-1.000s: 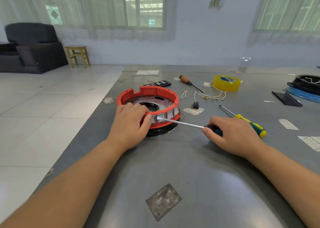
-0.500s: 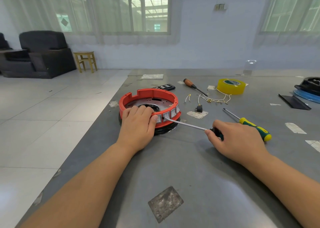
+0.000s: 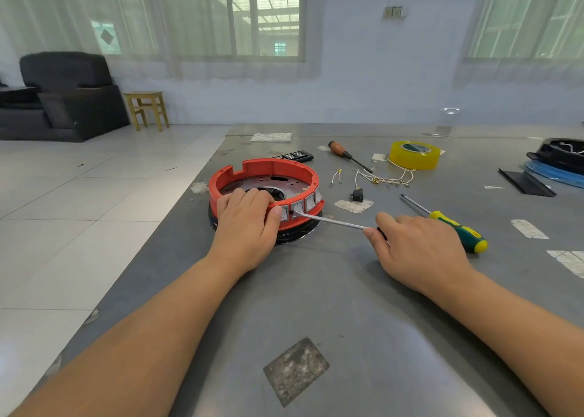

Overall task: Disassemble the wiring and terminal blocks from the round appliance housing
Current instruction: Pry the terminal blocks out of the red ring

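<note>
Grey table, left hand fingers curled over red housing rim, right hand gripping screwdriver

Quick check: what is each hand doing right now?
Left hand: fingers curled over the rim of the red housing, gripping it.
Right hand: gripping a screwdriver, its tip at the switches on the housing wall.
</note>
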### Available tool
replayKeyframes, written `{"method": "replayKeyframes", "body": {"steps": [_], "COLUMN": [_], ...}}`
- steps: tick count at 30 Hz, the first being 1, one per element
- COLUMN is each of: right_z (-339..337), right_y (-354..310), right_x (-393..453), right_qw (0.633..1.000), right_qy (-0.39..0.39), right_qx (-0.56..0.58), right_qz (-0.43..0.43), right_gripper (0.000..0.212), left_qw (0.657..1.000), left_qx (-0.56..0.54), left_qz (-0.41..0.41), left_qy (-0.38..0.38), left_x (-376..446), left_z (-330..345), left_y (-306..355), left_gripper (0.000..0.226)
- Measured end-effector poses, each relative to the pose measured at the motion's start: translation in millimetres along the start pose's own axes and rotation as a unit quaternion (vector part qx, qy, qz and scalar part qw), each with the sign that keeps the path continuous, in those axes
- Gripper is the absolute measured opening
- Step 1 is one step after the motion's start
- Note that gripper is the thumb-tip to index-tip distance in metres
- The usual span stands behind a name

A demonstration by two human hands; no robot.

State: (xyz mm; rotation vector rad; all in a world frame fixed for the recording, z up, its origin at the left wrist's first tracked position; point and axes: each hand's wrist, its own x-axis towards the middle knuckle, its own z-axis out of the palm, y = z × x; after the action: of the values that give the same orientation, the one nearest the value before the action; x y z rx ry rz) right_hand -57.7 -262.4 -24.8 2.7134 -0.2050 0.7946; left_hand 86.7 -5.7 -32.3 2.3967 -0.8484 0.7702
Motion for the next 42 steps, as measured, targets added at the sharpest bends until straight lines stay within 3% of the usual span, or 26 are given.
{"method": "replayKeyframes", "body": {"steps": [4, 12, 22, 29, 42], "right_z": [1.5, 12.6, 25.2, 27.7, 36.8], "right_y": [-4.2, -6.5, -11.0, -10.6, -7.6], "right_x": [8.8, 41.8, 51.4, 58.4, 64.1], "right_qw": [0.999, 0.996, 0.998, 0.998, 0.999], "right_qy": [0.012, -0.040, -0.035, 0.031, 0.009], "right_qx": [-0.030, -0.059, -0.011, 0.013, 0.031], "right_qz": [0.003, 0.056, 0.060, 0.052, 0.044], "right_gripper": [0.059, 0.037, 0.027, 0.026, 0.019], "left_qw": [1.000, 0.998, 0.997, 0.995, 0.994], "left_qx": [-0.007, -0.053, -0.066, -0.081, -0.097], "left_qz": [-0.001, 0.018, 0.028, 0.040, 0.046], "left_qy": [-0.008, -0.009, -0.033, -0.047, -0.032], "left_x": [0.1, -4.0, -12.3, -13.4, -15.7], "left_z": [-1.2, -8.1, -17.8, -19.6, -20.6], "left_y": [-0.9, -6.1, -8.9, -7.5, -5.5], "left_gripper": [0.036, 0.029, 0.029, 0.030, 0.039]}}
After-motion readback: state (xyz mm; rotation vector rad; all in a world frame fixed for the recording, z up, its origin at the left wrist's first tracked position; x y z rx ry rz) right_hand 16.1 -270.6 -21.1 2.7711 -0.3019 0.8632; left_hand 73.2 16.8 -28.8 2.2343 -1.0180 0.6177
